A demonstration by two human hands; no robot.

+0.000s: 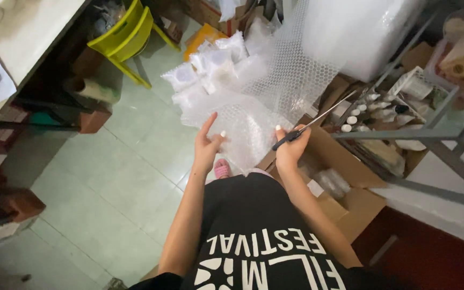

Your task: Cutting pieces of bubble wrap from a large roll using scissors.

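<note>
1. Your left hand (pixel 206 146) has the thumb and fingertips pinching the near edge of the bubble wrap sheet (pixel 253 115); the index finger stands free, pointing toward 12 o'clock.
2. Your right hand (pixel 291 147) is wrapped around the black handles of the scissors (pixel 312 122), and its thumb also presses the sheet's near right edge. Whether the blades are parted cannot be told; they read as one thin line.
3. The scissors' long axis runs from handles at 7 o'clock to tip at 1 o'clock, the tip lying over the open cardboard box (pixel 345 161).
4. The sheet hangs stretched between both hands at frame centre and runs away toward 12 o'clock, up to the bulk roll (pixel 361 32).
5. Judgement: you are at the hold-and-tension step, sheet taut, cut not begun. The next move calls for swinging the tip from 1 o'clock across to the sheet's edge while keeping the left pinch firm.
6. Finished wrapped packets (pixel 210 70) lie on the floor at 11 o'clock.
</note>
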